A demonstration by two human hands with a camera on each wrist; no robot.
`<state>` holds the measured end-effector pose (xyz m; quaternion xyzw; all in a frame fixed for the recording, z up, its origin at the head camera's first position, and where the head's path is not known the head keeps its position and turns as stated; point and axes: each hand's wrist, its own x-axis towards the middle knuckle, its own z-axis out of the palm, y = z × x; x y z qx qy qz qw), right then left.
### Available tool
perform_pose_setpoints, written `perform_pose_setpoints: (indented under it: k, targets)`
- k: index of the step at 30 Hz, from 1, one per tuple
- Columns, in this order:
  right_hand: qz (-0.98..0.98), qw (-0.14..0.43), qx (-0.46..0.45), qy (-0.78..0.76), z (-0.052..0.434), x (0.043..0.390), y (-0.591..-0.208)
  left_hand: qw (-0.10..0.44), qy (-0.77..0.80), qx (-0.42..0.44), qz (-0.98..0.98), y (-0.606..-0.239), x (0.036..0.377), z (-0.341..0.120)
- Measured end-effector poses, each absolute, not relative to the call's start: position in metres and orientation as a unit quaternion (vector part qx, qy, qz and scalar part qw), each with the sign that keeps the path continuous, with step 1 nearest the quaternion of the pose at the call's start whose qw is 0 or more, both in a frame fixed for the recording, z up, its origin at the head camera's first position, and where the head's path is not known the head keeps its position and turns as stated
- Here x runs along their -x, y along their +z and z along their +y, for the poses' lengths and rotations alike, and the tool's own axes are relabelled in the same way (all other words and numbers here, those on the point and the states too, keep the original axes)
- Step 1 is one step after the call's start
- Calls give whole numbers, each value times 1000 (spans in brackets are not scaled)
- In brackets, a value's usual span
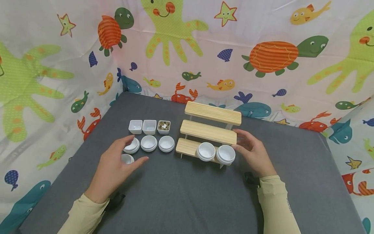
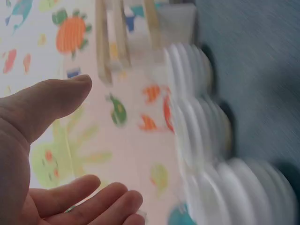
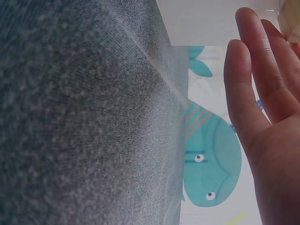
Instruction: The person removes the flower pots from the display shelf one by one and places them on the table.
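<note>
Left hand (image 1: 117,165) (fingers relaxed) over small round cup (image 1: 127,159), right hand (image 1: 252,151) beside wooden rack (image 1: 208,133)

dark grey cloth on the table (image 1: 181,195), white round bowls (image 1: 149,143) and white square cups (image 1: 135,126), pale ridged wood on the stepped rack (image 1: 210,131), cream sleeves (image 1: 276,201), and a pinkish-white backdrop (image 1: 204,48) printed with green octopuses, orange-striped turtles, teal whales, yellow fish.
</note>
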<state>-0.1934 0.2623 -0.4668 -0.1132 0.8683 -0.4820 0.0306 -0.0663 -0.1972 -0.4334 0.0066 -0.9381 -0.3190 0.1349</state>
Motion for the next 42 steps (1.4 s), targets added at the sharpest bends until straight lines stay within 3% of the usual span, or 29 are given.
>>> perform_pose_setpoints:
  k: [10,18,42]
  targets:
    - [868,30,119,-482,263,193,-467,80,-337,141,-928,-411,96,-124]
    - [865,29,123,-485,263,193,-465,50,-327,196,-923,-409,116,-85]
    - [869,22,125,-478,264,194,-467,-4,-315,212,-925,-429,137,-30]
